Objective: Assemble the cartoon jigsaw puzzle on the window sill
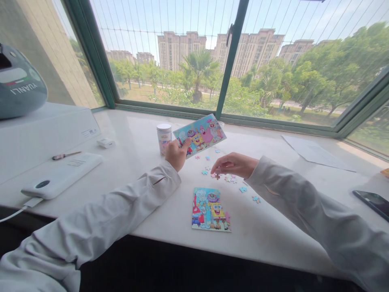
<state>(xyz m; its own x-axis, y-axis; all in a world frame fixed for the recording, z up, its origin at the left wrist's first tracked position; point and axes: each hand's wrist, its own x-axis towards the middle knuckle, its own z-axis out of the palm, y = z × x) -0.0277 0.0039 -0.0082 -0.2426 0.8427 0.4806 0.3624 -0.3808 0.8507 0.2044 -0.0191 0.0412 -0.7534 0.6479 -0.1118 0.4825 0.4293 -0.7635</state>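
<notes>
My left hand (pixel 178 153) grips a cartoon picture card (pixel 202 137), tilted up above the table, with the thumb across its front. My right hand (pixel 234 164) hovers low over loose jigsaw pieces (pixel 231 178), fingers curled and bunched together. A small brown jigsaw piece (pixel 217 177) shows just under those fingertips; whether they hold it I cannot tell. Nearer the table edge lies a partly assembled jigsaw puzzle (pixel 209 211) with the same cartoon figures, its right side uneven. Several more pieces, mostly blue and pink, are scattered between the card and my right sleeve.
A lidded cylindrical tub (pixel 164 140) stands behind my left hand. On the left are a white power bank (pixel 62 176) with a cable, a small screwdriver (pixel 67 155), a white box and a helmet (pixel 21 85). Paper (pixel 316 152) and a phone (pixel 372 204) lie right.
</notes>
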